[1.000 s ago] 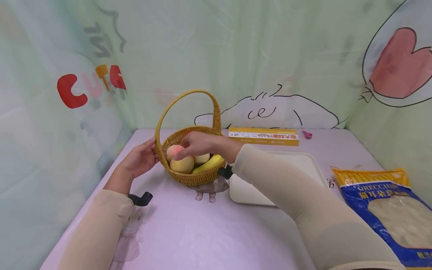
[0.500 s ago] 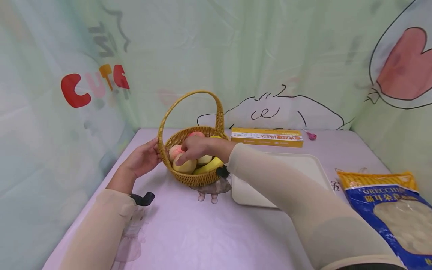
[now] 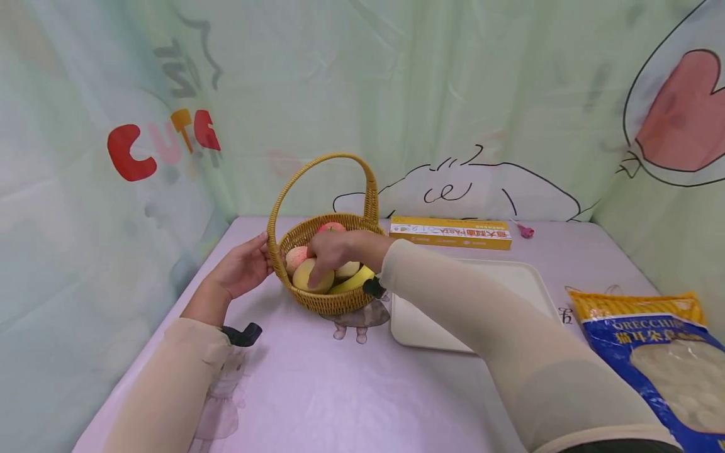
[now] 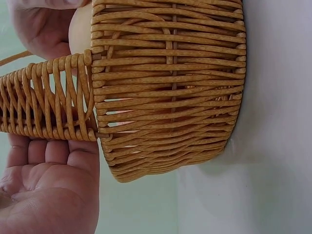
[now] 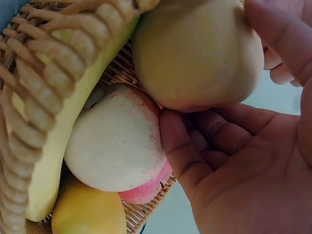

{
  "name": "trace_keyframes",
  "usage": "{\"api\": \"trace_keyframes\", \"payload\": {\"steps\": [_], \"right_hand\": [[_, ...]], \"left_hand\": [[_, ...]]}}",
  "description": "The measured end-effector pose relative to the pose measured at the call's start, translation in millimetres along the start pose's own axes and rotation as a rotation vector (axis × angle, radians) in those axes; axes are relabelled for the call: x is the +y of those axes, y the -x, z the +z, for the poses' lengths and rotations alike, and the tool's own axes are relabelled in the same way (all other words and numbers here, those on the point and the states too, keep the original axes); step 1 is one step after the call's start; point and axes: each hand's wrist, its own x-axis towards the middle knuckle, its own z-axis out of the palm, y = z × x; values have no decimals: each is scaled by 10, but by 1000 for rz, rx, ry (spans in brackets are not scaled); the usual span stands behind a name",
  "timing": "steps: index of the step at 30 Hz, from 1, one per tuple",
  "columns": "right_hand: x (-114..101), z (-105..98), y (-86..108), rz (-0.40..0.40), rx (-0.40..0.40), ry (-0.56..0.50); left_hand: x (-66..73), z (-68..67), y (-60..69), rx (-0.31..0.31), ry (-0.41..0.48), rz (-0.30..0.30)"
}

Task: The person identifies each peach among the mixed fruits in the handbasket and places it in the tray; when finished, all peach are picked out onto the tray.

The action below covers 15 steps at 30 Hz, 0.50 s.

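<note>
A woven wicker basket with a tall arched handle stands on the table and contains several fruits. My left hand holds it at the left foot of the handle; in the left wrist view the fingertips disappear behind the wickerwork. Reaching into the basket, my right hand grips a round pale yellow fruit, thumb on one side and fingers on the other. Beside that fruit lie a whitish, red-speckled fruit, a banana, a yellow fruit and a red apple. A pinkish peach sits by the basket's left wall.
Right of the basket, a white tray lies partly under my right forearm. Behind it is a yellow pasta box, with a small pink object nearby. A blue and yellow pasta bag lies at the right. Curtains enclose the table.
My right hand has shifted slightly within the basket, its thumb coming lower over the pale yellow fruit. The left hand stays at the handle. The view has drifted a little.
</note>
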Motion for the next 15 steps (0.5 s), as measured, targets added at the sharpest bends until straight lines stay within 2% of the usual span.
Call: {"api": "trace_keyframes", "payload": {"steps": [4, 9, 15], "right_hand": [[13, 15, -5, -17, 6, 25], [37, 38, 14, -25, 40, 12], [81, 39, 68, -78, 95, -18]], "left_hand": [[-4, 10, -9, -10, -2, 6], [-13, 4, -14, -7, -5, 6], [-8, -1, 0, -9, -18, 21]]}}
